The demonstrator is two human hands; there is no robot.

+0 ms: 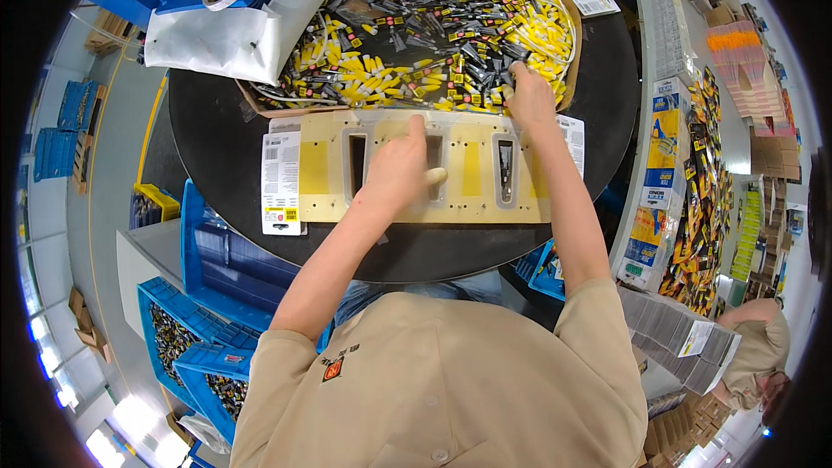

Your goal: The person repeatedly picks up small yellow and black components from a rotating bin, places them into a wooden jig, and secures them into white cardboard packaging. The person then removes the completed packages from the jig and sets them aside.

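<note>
My left hand (400, 165) hovers over the middle of a cream-yellow board (329, 208) with rounded slots, its index finger and thumb apart and nothing visible between them. One slot sits partly under that hand. In the right-hand slot lies a small dark tube (505, 175). My right hand (531, 97) reaches past the board's far edge into a heap of small black tubes with yellow ends (416, 30). Its fingers are closed around a small black tube (517, 62), partly hidden. Printed cards (281, 186) stick out from beneath the board at both ends.
A shallow cardboard tray (574, 61) holds the heap on a round black table (217, 147). White plastic film (212, 42) hangs at the far left. Blue crates (195, 308) stand at lower left. Boxes of packaged goods (663, 182) line the right, where another person (754, 355) stands.
</note>
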